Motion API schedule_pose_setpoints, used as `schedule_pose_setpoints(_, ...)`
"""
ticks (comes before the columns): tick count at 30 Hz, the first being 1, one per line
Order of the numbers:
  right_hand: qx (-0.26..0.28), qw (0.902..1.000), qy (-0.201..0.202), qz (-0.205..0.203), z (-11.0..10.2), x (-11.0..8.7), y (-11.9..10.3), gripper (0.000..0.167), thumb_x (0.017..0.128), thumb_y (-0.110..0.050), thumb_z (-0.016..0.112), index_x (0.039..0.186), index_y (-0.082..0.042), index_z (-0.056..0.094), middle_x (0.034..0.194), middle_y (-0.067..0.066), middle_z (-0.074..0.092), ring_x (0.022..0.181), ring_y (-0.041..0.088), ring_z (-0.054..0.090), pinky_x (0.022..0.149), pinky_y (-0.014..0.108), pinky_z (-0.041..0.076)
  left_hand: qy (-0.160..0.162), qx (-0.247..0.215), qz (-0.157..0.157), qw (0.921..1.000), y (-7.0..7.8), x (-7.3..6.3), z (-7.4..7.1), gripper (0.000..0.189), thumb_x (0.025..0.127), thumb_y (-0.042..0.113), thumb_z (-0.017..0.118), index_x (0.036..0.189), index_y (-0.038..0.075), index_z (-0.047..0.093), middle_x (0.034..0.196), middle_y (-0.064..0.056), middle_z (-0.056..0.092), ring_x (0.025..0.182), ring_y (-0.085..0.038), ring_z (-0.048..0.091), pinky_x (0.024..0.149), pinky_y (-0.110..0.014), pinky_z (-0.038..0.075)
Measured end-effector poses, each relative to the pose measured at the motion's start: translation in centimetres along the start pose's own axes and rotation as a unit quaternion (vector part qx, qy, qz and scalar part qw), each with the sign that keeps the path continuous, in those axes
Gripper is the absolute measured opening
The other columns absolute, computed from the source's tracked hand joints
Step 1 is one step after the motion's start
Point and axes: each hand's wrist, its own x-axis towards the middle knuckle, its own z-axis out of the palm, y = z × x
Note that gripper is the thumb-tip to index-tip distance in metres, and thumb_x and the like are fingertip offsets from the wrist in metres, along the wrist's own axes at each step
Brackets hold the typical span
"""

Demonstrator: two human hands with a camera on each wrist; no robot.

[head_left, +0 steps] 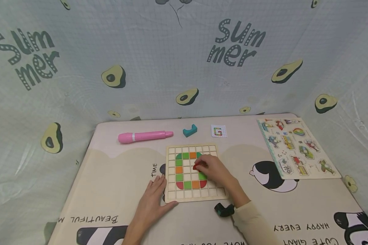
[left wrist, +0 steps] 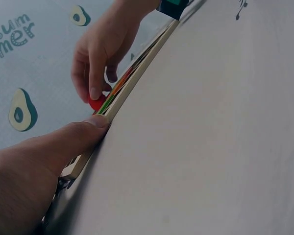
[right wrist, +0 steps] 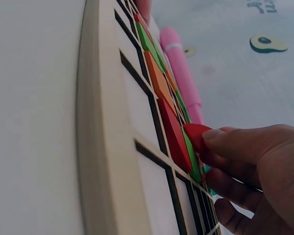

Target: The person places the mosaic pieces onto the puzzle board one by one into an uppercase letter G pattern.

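Note:
A wooden grid board [head_left: 187, 177] lies on the table, with green, orange and red tiles set in its cells in a ring open at the right. My right hand [head_left: 213, 168] pinches a red tile [right wrist: 196, 134] with a rounded edge between thumb and fingers, close over the board's right half. In the left wrist view the same red tile [left wrist: 96, 103] shows under the fingertips. My left hand [head_left: 153, 200] lies at the board's lower left corner, fingers extended along the left side, thumb [left wrist: 95, 121] resting on the near rim.
Behind the board lie a pink pen-shaped thing [head_left: 145, 136], a teal curved block [head_left: 190, 130] and a small card [head_left: 218, 131] printed with a coloured G pattern. A picture puzzle board [head_left: 299, 148] lies at the right. A patterned curtain [head_left: 159, 61] encloses the table.

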Motion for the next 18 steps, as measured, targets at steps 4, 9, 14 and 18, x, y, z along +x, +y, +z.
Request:
schedule_pose_setpoints(4, -0.020, 0.9997, 0.000, -0.015, 0.19, 0.10, 0.03, 0.008, 0.092, -0.018, 0.073, 0.100, -0.019, 0.073, 0.095, -0.008, 0.066, 0.085, 0.007, 0.056, 0.080, 0.026, 0.058, -0.003, 0.001, -0.003, 1.0000, -0.03, 0.04, 0.02, 0.090, 0.077, 0.057, 0.078, 0.143, 0.000, 0.053, 0.153, -0.014, 0.050, 0.147, -0.030, 0.042, 0.127, -0.044, 0.029)
schedule_pose_setpoints(9, -0.034, 0.9988, -0.005, -0.035, 0.13, -0.01, -0.04, 0.008, 0.092, -0.020, 0.074, 0.099, -0.019, 0.075, 0.096, -0.008, 0.065, 0.086, 0.007, 0.055, 0.081, 0.025, 0.058, -0.005, 0.002, -0.004, 1.0000, -0.04, 0.05, 0.04, 0.091, 0.078, 0.058, 0.078, 0.144, 0.001, 0.053, 0.153, -0.013, 0.049, 0.147, -0.030, 0.041, 0.128, -0.043, 0.029)
schedule_pose_setpoints(14, -0.039, 0.9982, -0.005, -0.046, 0.03, -0.16, -0.15, 0.013, 0.091, -0.020, 0.074, 0.101, -0.014, 0.079, 0.095, -0.007, 0.061, 0.083, 0.007, 0.052, 0.073, 0.020, 0.053, -0.003, 0.004, -0.003, 1.0000, -0.06, 0.05, 0.08, 0.091, 0.077, 0.058, 0.078, 0.143, 0.001, 0.053, 0.153, -0.013, 0.050, 0.147, -0.030, 0.041, 0.128, -0.043, 0.029)
schedule_pose_setpoints(18, -0.049, 0.9972, 0.000, -0.056, 0.07, -0.22, -0.11, 0.017, 0.091, -0.020, 0.074, 0.104, -0.011, 0.080, 0.095, -0.006, 0.060, 0.082, 0.006, 0.050, 0.069, 0.018, 0.050, -0.001, 0.003, -0.003, 1.0000, -0.04, 0.07, 0.07, 0.091, 0.077, 0.058, 0.078, 0.143, 0.001, 0.053, 0.153, -0.014, 0.050, 0.146, -0.030, 0.042, 0.127, -0.044, 0.029)
